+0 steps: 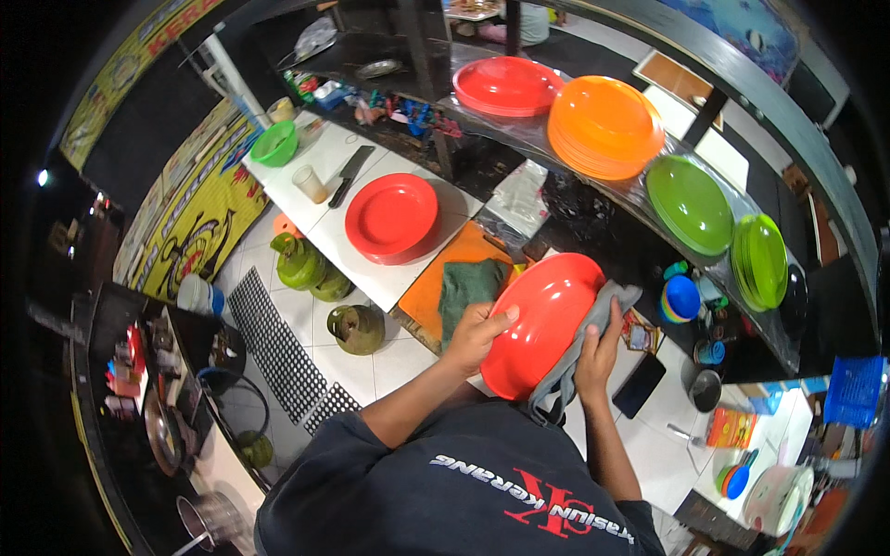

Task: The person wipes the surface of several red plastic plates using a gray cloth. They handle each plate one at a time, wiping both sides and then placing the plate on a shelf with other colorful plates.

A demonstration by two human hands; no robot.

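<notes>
A red oval plate (539,320) is held tilted in front of my chest. My left hand (480,337) grips its left rim, with the thumb over the upper face. On the right edge, my right hand (599,351) holds a grey cloth (580,347) against the plate. Beyond my left hand, a folded dark green cloth (469,292) lies on an orange cloth or mat (421,288) on the white tiled counter (379,281). A stack of red plates (393,215) rests farther left on that counter.
A cleaver (353,174), a cup (309,184) and a green bowl (274,144) stand left of the stack. Orange plates (605,125) and green plates (688,203) are piled on the raised shelf. A phone (640,386) lies at right; gas cylinders (356,329) stand on the floor.
</notes>
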